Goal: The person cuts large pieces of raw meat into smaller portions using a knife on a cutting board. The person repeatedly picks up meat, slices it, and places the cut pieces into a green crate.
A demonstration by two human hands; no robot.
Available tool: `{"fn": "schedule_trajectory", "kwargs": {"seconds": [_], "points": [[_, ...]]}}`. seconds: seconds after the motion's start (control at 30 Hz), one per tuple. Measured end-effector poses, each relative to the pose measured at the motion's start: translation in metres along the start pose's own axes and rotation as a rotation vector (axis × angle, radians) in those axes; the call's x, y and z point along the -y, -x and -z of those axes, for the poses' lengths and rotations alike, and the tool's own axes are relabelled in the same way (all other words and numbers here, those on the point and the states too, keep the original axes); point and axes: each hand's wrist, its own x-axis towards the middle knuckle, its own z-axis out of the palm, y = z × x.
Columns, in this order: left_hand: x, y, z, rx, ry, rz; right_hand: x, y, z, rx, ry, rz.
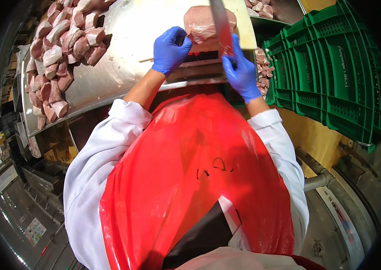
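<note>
A pale pink slab of meat (199, 24) lies on a cream cutting board (244, 31) at the top middle. My left hand (170, 49), in a blue glove, is closed at the slab's lower left edge, pinching it. In my right hand (242, 72), also gloved, is a knife (219, 22) with a broad blade pointing up across the slab's right part, hiding some of it. Below the board sits a dark display (201, 56) with red lights, partly covered.
Many cut meat chunks (57, 58) are heaped on the steel worktop (84, 87) at left. Green plastic crates (316, 81) stand at right beside more small meat pieces (264, 72). Another tray of meat (262, 10) is at the top right. Metal pipes (321, 180) run below.
</note>
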Motion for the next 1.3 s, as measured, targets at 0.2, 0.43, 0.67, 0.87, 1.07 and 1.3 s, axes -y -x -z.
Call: {"fn": "schedule_trajectory", "kwargs": {"seconds": [0.2, 0.43, 0.67, 0.87, 1.07, 1.3], "points": [[0.003, 0.003, -0.001, -0.037, 0.138, 0.116, 0.016, -0.011, -0.024, 0.223, 0.409, 0.156], [0.024, 0.007, 0.028, -0.084, 0.236, 0.287, 0.01, 0.068, 0.068, 0.593, 0.693, 0.141], [0.044, 0.008, 0.043, -0.082, 0.286, 0.266, 0.035, 0.031, 0.051, 0.327, 0.381, 0.107], [0.041, -0.003, 0.037, -0.078, 0.365, 0.211, 0.065, -0.025, -0.033, 0.344, 0.66, 0.074], [0.056, -0.009, 0.045, -0.037, 0.325, 0.226, 0.108, 0.0, 0.005, 0.746, 0.828, -0.142], [0.026, -0.057, 0.084, 0.012, 0.297, -0.023, 0.094, 0.048, 0.085, 0.766, 0.535, -0.183]]}}
